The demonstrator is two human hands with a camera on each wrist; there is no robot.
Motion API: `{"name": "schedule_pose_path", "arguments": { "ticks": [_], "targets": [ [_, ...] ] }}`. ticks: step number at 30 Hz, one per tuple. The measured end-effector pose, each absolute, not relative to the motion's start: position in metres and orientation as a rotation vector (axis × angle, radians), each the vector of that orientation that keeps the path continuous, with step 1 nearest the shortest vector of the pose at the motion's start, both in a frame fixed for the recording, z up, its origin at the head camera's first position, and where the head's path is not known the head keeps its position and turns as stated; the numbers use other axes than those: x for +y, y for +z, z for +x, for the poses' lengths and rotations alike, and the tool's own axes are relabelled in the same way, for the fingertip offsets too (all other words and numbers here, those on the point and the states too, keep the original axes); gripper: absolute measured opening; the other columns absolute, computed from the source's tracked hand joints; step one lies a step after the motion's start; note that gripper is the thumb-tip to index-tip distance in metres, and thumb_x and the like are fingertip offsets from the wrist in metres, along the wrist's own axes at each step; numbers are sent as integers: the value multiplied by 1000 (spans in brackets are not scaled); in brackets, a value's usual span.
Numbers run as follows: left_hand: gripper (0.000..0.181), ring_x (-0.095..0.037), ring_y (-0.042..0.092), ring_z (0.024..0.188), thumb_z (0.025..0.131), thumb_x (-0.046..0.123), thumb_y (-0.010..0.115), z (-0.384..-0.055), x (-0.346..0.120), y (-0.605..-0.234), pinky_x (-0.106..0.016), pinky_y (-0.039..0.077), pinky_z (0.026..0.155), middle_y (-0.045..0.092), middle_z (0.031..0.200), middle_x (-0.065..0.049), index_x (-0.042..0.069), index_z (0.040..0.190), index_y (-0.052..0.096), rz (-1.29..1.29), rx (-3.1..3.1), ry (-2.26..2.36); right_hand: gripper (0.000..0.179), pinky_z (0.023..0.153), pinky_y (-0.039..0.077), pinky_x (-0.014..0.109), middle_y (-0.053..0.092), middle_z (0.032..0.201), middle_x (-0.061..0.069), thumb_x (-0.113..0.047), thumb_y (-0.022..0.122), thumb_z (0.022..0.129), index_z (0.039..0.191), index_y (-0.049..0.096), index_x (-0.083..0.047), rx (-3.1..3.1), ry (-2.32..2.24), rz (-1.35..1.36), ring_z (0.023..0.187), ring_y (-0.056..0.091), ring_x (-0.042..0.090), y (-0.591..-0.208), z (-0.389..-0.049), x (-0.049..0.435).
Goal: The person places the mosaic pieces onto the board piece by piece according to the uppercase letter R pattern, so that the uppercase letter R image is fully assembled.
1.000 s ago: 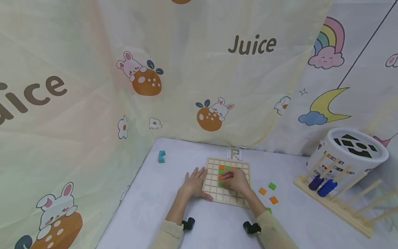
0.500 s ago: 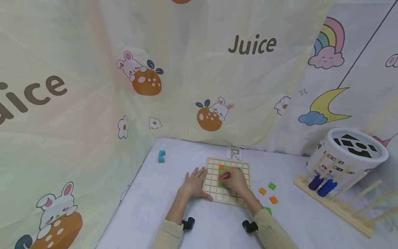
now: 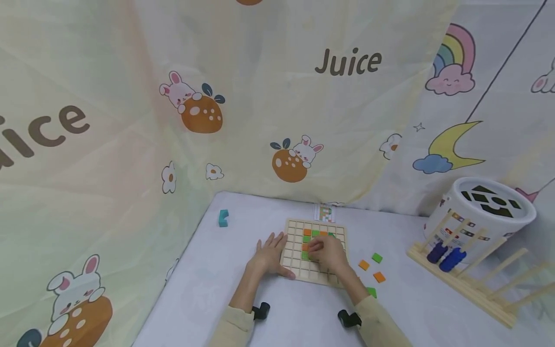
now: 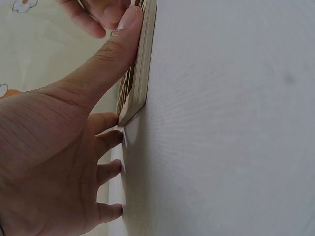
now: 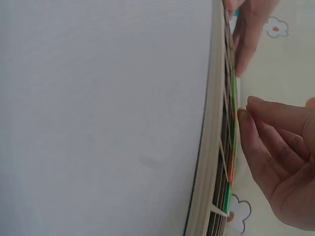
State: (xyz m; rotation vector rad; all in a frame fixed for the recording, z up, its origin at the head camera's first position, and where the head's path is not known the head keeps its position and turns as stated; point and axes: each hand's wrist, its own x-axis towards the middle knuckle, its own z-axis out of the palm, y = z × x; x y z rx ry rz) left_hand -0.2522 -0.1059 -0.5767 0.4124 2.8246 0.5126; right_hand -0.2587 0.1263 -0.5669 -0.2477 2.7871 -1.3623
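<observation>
A light wooden grid board point(image 3: 295, 262) lies flat on the table, with several green and orange square tiles set in its middle. My left hand point(image 3: 270, 258) rests at the board's left edge, its fingers spread on the table. In the left wrist view its thumb point(image 4: 106, 61) lies along the near rim. My right hand point(image 3: 328, 253) is over the board, thumb and fingertips together at a green tile point(image 3: 305, 256) low in the left tile column. Just above that is an orange tile point(image 3: 305, 247). The right wrist view shows these fingertips point(image 5: 247, 115) right at the board's surface.
Loose orange tiles point(image 3: 363, 264) and green tiles point(image 3: 376, 258) lie right of the board. A small pattern card point(image 3: 324, 212) sits behind it, and a teal block point(image 3: 223, 218) at back left. A wooden peg rack point(image 3: 464, 284) and white bucket point(image 3: 481, 212) stand at right.
The right hand stays over the same spot, its fingertips shifting only slightly; the green tile by them sits a touch further left. The left hand keeps its place. The head view has turned a little.
</observation>
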Motion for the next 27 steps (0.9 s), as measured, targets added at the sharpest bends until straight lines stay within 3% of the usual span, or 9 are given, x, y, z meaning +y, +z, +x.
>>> {"name": "schedule_pose_path", "arguments": {
  "ticks": [18, 27],
  "targets": [
    [131, -36, 14, 160, 66, 69, 88, -250, -105, -572, -68, 14, 124, 22, 173, -8, 12, 167, 25, 418, 2829, 474, 25, 77, 61, 41, 79, 96, 4, -10, 86, 85, 110, 78, -7, 2944, -1331, -15, 88, 76, 22, -545, -250, 203],
    [133, -37, 16, 160, 65, 69, 89, -249, -105, -572, -70, 16, 123, 24, 173, -10, 10, 166, 27, 431, 2834, 491, 34, 71, 60, 36, 78, 105, 12, -10, 84, 86, 118, 75, -4, 2902, -1255, 59, 94, 75, 27, -543, -245, 236]
  ]
}}
